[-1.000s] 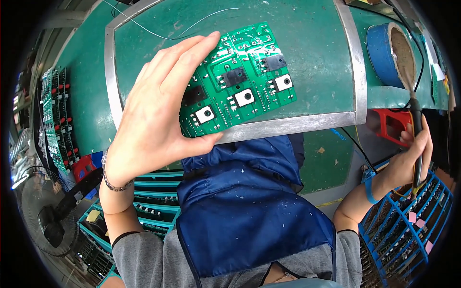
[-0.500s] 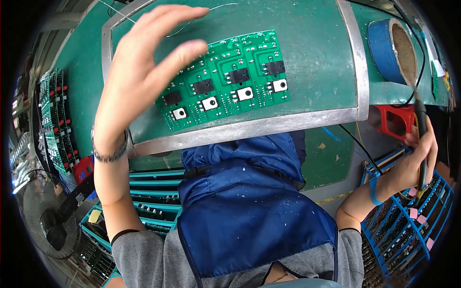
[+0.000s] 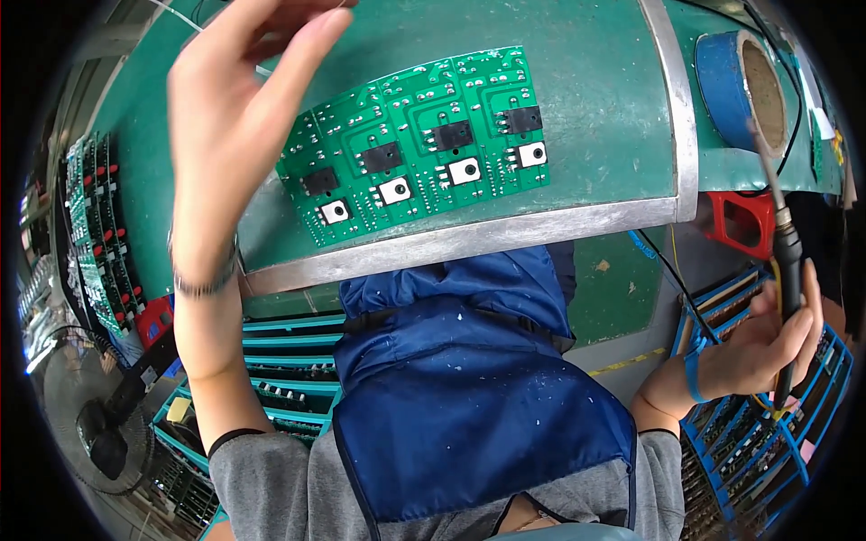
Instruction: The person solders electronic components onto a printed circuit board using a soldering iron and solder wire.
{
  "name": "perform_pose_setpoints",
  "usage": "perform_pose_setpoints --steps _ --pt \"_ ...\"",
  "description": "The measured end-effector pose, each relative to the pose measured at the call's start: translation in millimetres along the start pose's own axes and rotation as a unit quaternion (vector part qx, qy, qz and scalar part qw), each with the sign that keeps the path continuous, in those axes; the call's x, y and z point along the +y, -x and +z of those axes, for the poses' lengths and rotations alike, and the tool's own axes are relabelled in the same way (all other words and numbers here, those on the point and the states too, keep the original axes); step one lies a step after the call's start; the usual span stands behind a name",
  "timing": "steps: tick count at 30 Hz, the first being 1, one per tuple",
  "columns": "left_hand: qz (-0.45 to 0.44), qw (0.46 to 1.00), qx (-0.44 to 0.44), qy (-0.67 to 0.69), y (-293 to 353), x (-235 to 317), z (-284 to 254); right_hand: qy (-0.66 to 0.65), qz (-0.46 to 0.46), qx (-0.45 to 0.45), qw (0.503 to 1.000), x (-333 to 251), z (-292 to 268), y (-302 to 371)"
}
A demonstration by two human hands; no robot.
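Observation:
My left hand (image 3: pixel 230 117) hovers over the left end of a green circuit board (image 3: pixel 424 108), thumb and fingers drawn together near the top edge. A thin pale wire (image 3: pixel 176 13), which looks like solder wire, passes behind this hand to the fingertips, whose grip is partly cut off. The board lies flat, with a row of black parts (image 3: pixel 379 158) and a row of white-faced parts (image 3: pixel 394 190) along its near side. Off to the right, my right hand (image 3: pixel 785 338) is closed round the black handle of a soldering iron (image 3: pixel 787 248), its tip pointing up.
Metal strips (image 3: pixel 451 242) edge the green bench. A blue tape roll (image 3: pixel 726 90) stands at right above a red plastic piece (image 3: pixel 741 224). Racks of boards stand below right (image 3: pixel 767 451) and left (image 3: pixel 289 347); more boards (image 3: pixel 99 234) and a fan (image 3: pixel 99 433) are at far left.
My left hand has moved up and left, its fingers closing from spread. The wire has shifted left. My right hand has moved slightly down, with the iron now showing more of its length.

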State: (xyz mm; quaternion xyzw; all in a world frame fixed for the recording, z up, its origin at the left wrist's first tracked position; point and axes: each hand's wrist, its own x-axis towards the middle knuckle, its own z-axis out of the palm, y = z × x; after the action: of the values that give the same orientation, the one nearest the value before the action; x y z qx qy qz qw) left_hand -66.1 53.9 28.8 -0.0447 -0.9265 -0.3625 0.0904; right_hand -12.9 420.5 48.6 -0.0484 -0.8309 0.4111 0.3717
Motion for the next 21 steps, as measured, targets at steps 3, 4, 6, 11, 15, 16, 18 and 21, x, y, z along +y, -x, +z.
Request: perform_pose_setpoints --steps 3,4,6,11,15,16,18,21 --pt "0.061 0.997 0.009 0.051 34.8 23.7 -9.5 -0.049 -0.077 -0.111 0.990 7.7 -9.3 16.0" --pt "0.121 0.992 -0.005 0.044 43.3 25.6 -7.3 -0.080 -0.145 -0.164 0.972 11.7 -8.9 16.6" --pt "0.115 0.992 -0.055 0.026 60.9 36.5 -0.3 -0.146 -0.124 -0.244 0.951 1.8 -1.3 19.2" --pt "0.052 0.998 -0.027 -0.001 83.7 49.4 18.4 -0.124 -0.075 -0.348 0.926 -17.0 13.9 23.3" --pt "0.073 0.995 -0.063 -0.002 92.2 49.8 26.4 -0.158 -0.049 -0.368 0.915 -13.4 23.1 24.9" --pt "0.072 0.994 -0.083 0.006 95.0 52.8 26.3 -0.158 -0.048 -0.369 0.915 -13.6 25.0 24.3" --pt "0.069 0.993 -0.087 0.034 99.6 51.0 32.2 -0.155 -0.056 -0.374 0.913 -13.5 27.3 23.4" --pt "0.018 1.000 -0.002 0.016 98.1 50.8 35.8 -0.149 -0.059 -0.368 0.916 -12.7 28.6 24.1"
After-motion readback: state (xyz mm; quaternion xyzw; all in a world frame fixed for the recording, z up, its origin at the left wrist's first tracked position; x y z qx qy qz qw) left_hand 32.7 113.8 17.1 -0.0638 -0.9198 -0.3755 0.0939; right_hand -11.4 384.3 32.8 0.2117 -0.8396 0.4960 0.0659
